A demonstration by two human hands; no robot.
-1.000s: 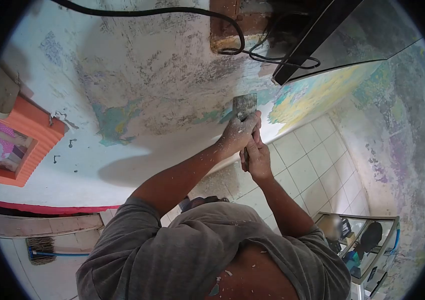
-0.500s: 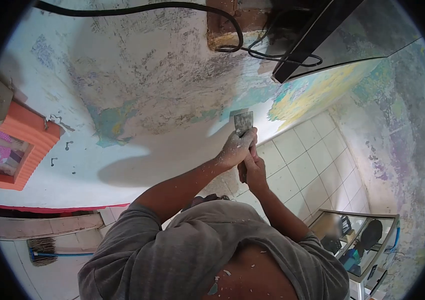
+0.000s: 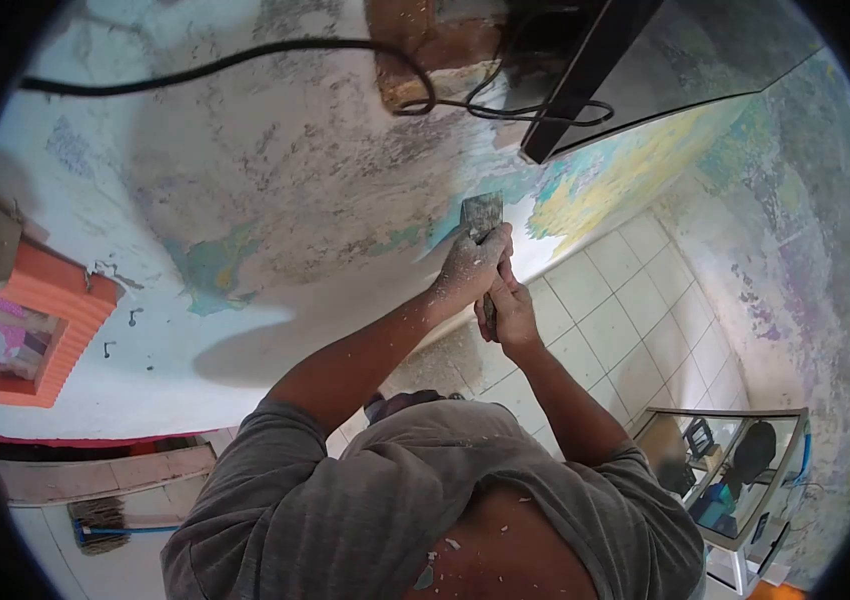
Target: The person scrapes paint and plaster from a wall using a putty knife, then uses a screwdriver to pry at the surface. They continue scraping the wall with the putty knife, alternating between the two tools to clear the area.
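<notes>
A paint scraper [image 3: 483, 211] with a broad, dust-marked metal blade lies against the wall, its blade at the lower border of a teal patch. My left hand [image 3: 469, 268], speckled with white dust, is closed around the scraper near the blade. Lower on the handle, my right hand [image 3: 513, 314] also grips it, fingers wrapped round. The hands almost touch one another. The wall [image 3: 275, 200] around the blade shows bare grey plaster, white paint and remnants of teal and yellow. Most of the handle is hidden by my fingers.
A black cable [image 3: 215, 66] loops across the top, beside a dark panel-like object [image 3: 585, 85]. An orange frame [image 3: 70, 320] hangs at left. A broom [image 3: 100, 527] lies lower left. A glass-topped stand [image 3: 715, 480] holding items is at right, on white floor tiles [image 3: 585, 300].
Both hands have pushed the scraper a short way up the wall, so its blade now overlaps the teal edge. My view has shifted slightly. The grip is the same.
</notes>
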